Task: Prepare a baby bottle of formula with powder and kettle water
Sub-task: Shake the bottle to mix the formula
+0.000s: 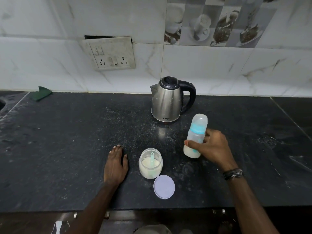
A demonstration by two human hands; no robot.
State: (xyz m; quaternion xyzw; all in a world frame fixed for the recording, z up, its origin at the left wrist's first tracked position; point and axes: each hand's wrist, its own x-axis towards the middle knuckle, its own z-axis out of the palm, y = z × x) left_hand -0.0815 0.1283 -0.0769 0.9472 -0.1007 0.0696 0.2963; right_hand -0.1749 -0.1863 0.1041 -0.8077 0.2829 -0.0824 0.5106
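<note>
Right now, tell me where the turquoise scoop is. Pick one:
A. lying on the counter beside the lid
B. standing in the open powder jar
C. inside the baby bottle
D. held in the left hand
B: the scoop stands handle-up in the powder of the open powder jar, whose lid lies on the counter beside it.

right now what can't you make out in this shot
- Kettle water level: head view, steel wall and shut lid hide it.
- Kettle base and cord: none visible; body may hide them.
- Bottle lower right side: right hand covers it.
- Scoop bowl: buried in powder in the jar.
- Far-left sink: cut off by frame edge.
</note>
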